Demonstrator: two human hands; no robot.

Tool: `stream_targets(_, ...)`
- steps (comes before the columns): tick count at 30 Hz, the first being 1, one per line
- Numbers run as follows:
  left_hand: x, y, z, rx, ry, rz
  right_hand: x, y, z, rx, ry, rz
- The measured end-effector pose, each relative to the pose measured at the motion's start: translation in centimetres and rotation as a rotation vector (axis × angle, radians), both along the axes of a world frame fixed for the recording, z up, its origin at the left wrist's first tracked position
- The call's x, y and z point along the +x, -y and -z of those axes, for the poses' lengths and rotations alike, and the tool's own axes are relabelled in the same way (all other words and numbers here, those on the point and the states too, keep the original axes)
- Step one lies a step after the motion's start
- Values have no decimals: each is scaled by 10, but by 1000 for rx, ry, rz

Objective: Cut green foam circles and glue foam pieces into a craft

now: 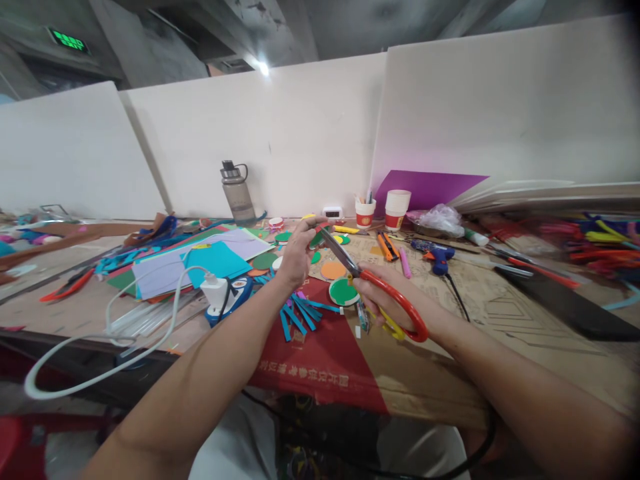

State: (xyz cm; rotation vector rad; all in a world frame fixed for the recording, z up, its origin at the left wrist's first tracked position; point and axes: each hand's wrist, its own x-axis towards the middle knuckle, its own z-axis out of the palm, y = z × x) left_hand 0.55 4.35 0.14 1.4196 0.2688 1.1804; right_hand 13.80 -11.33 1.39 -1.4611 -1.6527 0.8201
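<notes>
- Leftmost, a white power cable (100,363) loops off the table edge up to a white plug adapter (215,291), beside a stack of coloured paper sheets (200,263).
- Behind them, a grey plastic water bottle (237,193) stands upright against the white partition.
- Next, the left hand (295,257) is raised over the table, fingers curled and pinching a small red-and-green scrap (320,233) at the fingertips.
- Just below it, blue paper strips (300,313) lie fanned on a red printed sheet (325,353).
- Between the hands, the red-handled metal scissors (370,280) have blades slightly parted, tips touching the scrap.
- Underneath, a green paper disc (343,292) lies on the table.
- Then the right hand (395,300) is closed through the scissor handles, gripping them.
- Further right, a blue hot-glue gun (435,253) rests near two red-and-white paper cups (383,212).
</notes>
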Motion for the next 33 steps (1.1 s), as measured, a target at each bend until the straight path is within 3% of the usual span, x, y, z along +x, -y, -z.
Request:
stream_targets(10,0,1,-1,14,-28,-7,6,-3,10,10,-37,-47)
stream_targets(33,1,4,0,14,-45,8,0,-2,11,-26,-48,21)
